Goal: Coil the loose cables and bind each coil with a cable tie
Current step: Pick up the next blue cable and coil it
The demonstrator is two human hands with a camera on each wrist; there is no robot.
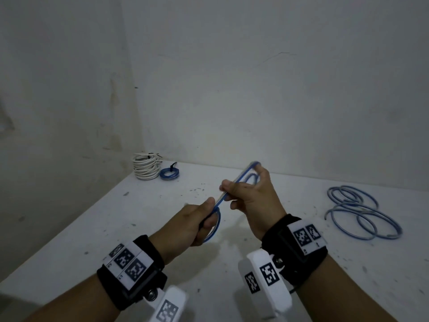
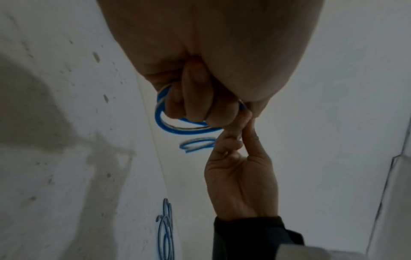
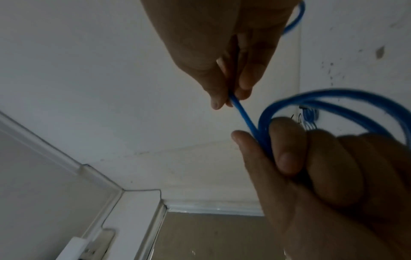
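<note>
White speckled tabletop (image 1: pixel 232 263) is set in a corner of two pale walls. Four cable items are counted: one white coil (image 1: pixel 146 167) at the far corner, one small blue coil (image 1: pixel 169 174) tied with a black tie (image 1: pixel 172 168) just beside it, one loose blue cable (image 1: pixel 362 212) sprawled in several loops at the right, and one blue cable (image 1: pixel 232 190) held above the table between two hands. Left hand (image 1: pixel 197 223) is curled round the gathered loops, thumb pressed on top. Right hand (image 1: pixel 253 196) is pinching a straight run of the same cable between thumb and fingertips, a further loop hooked over its fingers.
</note>
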